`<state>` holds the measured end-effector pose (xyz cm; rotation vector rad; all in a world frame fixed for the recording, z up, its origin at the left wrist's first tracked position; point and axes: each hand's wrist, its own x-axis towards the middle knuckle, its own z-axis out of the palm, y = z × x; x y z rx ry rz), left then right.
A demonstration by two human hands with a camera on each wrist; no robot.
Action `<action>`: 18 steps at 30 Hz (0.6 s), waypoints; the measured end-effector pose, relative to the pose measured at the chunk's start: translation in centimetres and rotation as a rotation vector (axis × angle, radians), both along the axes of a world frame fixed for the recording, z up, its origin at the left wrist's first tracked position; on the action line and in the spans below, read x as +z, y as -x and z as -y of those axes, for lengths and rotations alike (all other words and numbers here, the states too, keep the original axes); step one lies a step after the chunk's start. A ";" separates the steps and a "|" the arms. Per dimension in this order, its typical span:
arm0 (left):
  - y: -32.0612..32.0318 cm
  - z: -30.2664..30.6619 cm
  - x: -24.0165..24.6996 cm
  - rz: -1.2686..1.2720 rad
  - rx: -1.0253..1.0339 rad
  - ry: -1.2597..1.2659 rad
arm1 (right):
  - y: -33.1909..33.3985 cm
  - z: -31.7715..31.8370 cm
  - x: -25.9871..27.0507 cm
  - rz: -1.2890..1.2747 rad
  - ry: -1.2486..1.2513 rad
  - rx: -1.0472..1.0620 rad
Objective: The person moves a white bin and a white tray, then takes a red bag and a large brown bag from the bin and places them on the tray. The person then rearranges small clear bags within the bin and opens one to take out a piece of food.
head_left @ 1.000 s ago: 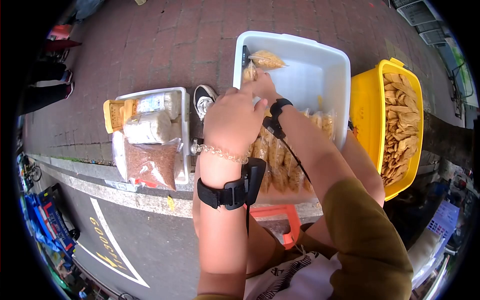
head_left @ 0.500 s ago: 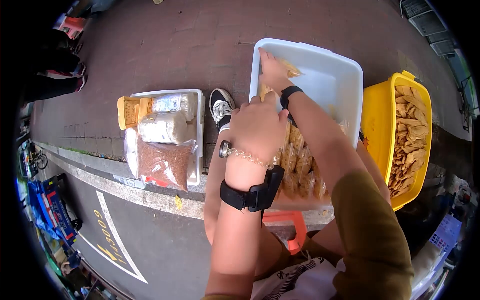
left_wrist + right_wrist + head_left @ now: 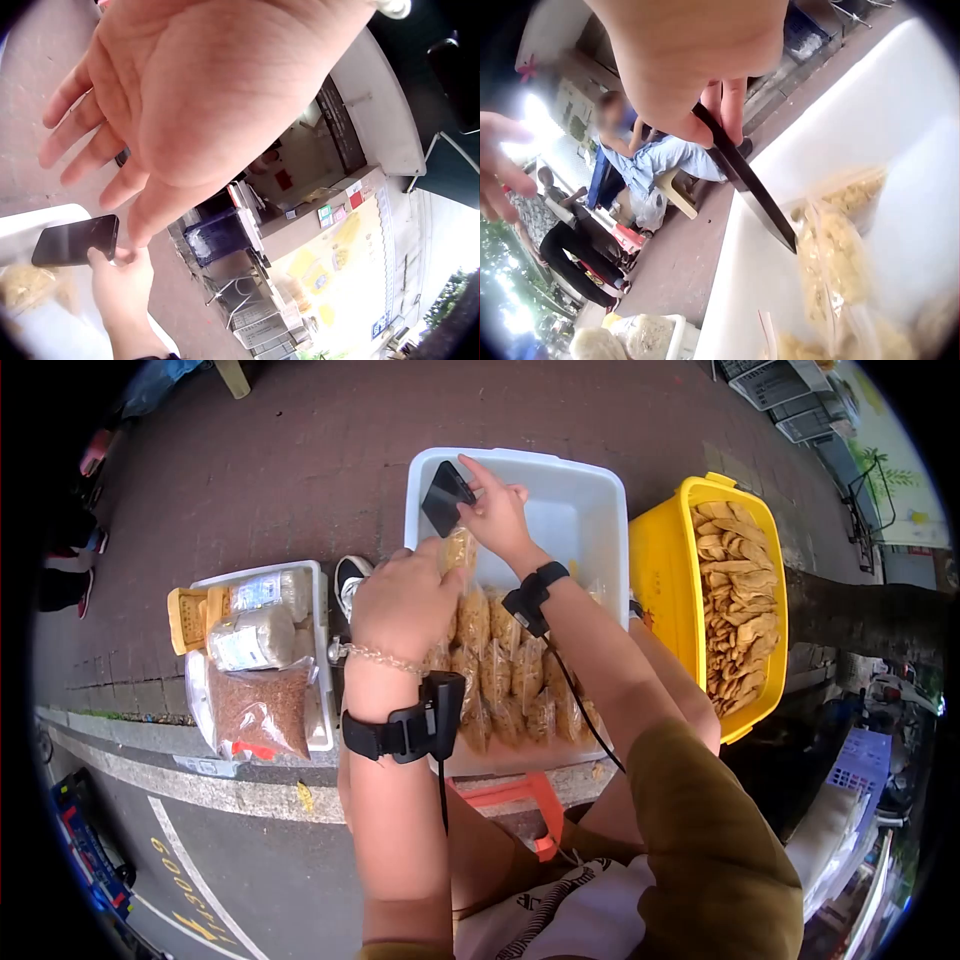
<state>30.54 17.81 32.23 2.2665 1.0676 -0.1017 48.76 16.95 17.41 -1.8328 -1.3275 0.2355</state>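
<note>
In the head view my right hand (image 3: 497, 518) pinches a black smartphone (image 3: 446, 498) by one edge, over the far left corner of a white plastic tub (image 3: 520, 457). The right wrist view shows the phone (image 3: 754, 187) edge-on and slanted, its lower end close by a clear bag of yellowish crisp pieces (image 3: 832, 262). My left hand (image 3: 405, 598) hovers over the tub's left rim. Seen from the left wrist, that hand's (image 3: 202, 97) fingers are extended and loosely spread, with nothing in the palm. Several similar snack bags (image 3: 510, 675) stand in rows in the tub's near half.
A yellow bin (image 3: 665, 560) of brown, flat crisp pieces stands right of the tub. To the left, a white tray (image 3: 322, 660) carries wrapped packages (image 3: 250, 638) and a bag of reddish-brown grains (image 3: 262, 710). Seated and standing people (image 3: 566, 240) appear beyond.
My right hand has gone from the bags to the tub's far left corner and taken hold of the phone, which leaned by the wall. The phone is now tilted out from it.
</note>
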 end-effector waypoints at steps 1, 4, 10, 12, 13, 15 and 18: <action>0.0 0.1 -0.1 0.015 -0.009 0.021 | -0.4 1.2 1.9 -0.021 -0.027 -0.015; 0.4 0.6 -0.9 0.055 -0.056 -0.024 | -1.4 6.3 8.8 -0.052 -0.122 -0.077; 1.7 1.9 -3.5 -0.050 -0.156 0.012 | -3.5 21.7 22.5 -0.250 -0.266 -0.305; 1.9 2.6 -4.5 -0.043 -0.192 0.022 | -3.7 28.9 25.2 -0.444 -0.387 -0.463; 2.0 3.2 -4.7 -0.049 -0.180 0.078 | -3.9 32.5 26.0 -0.550 -0.456 -0.537; 2.7 3.6 -6.3 -0.057 -0.179 0.125 | -5.4 40.7 23.8 -0.767 -0.540 -0.604; 4.3 2.5 -11.6 -0.025 -0.172 0.210 | -4.4 49.9 17.9 -1.201 -0.717 -0.745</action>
